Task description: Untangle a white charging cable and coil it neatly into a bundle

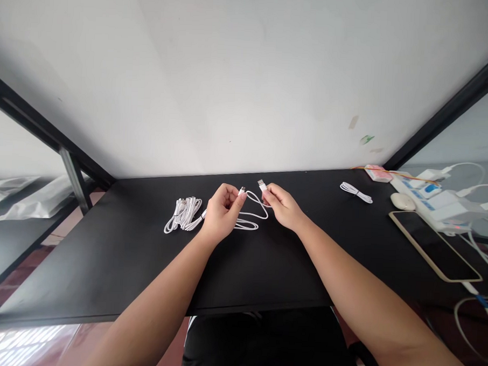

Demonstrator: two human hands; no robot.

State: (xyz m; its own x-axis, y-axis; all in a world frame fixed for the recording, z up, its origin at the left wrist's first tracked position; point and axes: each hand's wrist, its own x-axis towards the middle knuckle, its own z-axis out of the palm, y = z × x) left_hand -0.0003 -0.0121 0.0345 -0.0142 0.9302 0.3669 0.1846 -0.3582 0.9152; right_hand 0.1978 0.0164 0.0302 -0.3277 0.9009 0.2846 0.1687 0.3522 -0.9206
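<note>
Both hands are up over the black table (103, 263), each pinching one end of a white USB cable (250, 218). Left hand (222, 212) pinches the small plug, right hand (281, 206) the USB plug, with the slack looping down between them. Bundled white cables (183, 214) lie just left.

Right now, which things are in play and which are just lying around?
In hand: white cable, one end in left hand, USB plug in right hand.
Lying about: cable bundle, coiled cable, mouse, phone, power strip.
</note>
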